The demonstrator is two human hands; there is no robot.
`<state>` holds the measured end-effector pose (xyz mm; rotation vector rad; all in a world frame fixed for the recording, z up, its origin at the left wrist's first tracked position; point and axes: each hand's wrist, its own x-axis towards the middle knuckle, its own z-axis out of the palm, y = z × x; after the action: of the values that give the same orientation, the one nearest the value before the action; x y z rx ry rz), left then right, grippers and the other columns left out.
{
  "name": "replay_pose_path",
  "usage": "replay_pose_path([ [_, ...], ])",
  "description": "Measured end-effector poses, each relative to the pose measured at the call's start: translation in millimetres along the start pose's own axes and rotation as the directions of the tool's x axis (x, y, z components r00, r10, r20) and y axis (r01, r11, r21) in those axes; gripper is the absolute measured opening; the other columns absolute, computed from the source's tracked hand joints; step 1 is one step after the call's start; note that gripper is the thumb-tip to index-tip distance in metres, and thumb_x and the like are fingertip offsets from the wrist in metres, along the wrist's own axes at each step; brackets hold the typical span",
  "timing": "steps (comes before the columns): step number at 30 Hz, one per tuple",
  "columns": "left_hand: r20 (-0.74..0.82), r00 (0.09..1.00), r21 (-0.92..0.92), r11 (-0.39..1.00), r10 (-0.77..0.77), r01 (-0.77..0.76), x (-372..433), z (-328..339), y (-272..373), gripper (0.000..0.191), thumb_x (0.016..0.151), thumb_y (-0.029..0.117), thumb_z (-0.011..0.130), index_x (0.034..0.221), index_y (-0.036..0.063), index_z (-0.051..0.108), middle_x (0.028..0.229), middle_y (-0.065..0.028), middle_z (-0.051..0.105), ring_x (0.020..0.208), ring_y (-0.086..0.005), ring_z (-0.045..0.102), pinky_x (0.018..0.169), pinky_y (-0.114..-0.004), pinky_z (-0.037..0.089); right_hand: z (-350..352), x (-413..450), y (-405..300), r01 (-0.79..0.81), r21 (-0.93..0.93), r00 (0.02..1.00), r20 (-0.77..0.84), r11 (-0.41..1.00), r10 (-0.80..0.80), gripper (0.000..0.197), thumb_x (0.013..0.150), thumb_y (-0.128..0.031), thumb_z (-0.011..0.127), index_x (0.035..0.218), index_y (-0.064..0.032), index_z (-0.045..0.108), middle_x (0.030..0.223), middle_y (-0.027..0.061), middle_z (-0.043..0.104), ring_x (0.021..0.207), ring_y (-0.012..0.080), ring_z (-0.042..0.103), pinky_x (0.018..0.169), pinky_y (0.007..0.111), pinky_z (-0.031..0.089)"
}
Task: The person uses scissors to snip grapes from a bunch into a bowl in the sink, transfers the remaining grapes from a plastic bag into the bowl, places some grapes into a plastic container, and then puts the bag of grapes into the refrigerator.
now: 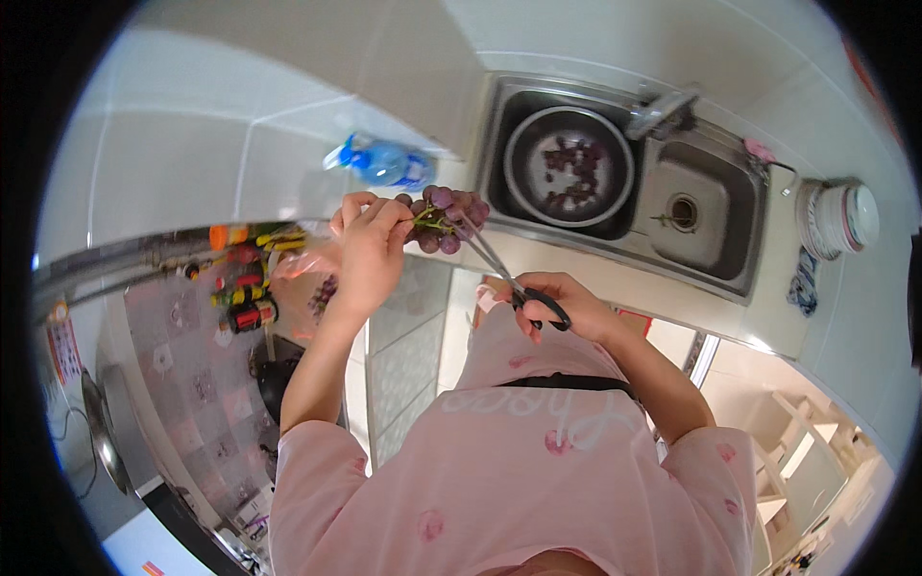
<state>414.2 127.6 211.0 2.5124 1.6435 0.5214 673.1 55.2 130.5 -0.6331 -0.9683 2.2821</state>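
My left hand (373, 241) grips the green stem of a bunch of red-purple grapes (444, 199), held up left of the sink. Black-handled scissors (542, 306) are in my right hand (565, 302), their metal blades reaching into the right side of the bunch. Whether the blades touch a stem cannot be made out. Loose grapes (585, 165) lie in a round metal basin (510, 173) in the larger bowl of the steel sink (555, 85). More grapes (324, 297) show beside a pinkish plastic bag (297, 270) behind my left forearm.
A blue pump bottle (389, 164) stands left of the sink. The faucet (663, 115) rises behind it, and a bit of stem lies by the drain (683, 213) in the smaller bowl. Stacked bowls (828, 216) and a crumpled cloth (803, 284) are at the right. Several sauce bottles (248, 295) stand at the left.
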Motion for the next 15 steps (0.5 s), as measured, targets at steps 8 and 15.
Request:
replay_pose_path([
  [8, 0.046, 0.995, -0.050, 0.995, 0.085, -0.083, 62, 104, 94, 0.011, 0.076, 0.005, 0.065, 0.085, 0.0101, 0.062, 0.085, -0.0025, 0.063, 0.097, -0.0256, 0.051, 0.085, -0.041, 0.026, -85, -59, -31, -0.113, 0.034, 0.949, -0.291, 0.993, 0.118, 0.038, 0.084, -0.024, 0.071, 0.109, 0.0037, 0.062, 0.062, 0.0034, 0.057, 0.051, 0.0101, 0.055, 0.048, 0.024, 0.044],
  [15, 0.070, 0.994, -0.080, 0.994, 0.081, -0.075, 79, 150, 109, 0.011, 0.075, 0.004, 0.064, 0.083, 0.0109, 0.060, 0.084, 0.0003, 0.063, 0.098, -0.0251, 0.051, 0.086, -0.043, 0.026, -125, -65, -25, -0.191, 0.053, 0.906, -0.374, 0.980, 0.197, 0.035, 0.084, -0.019, 0.071, 0.108, 0.0034, 0.063, 0.059, 0.0029, 0.056, 0.046, 0.0093, 0.052, 0.045, 0.023, 0.039],
])
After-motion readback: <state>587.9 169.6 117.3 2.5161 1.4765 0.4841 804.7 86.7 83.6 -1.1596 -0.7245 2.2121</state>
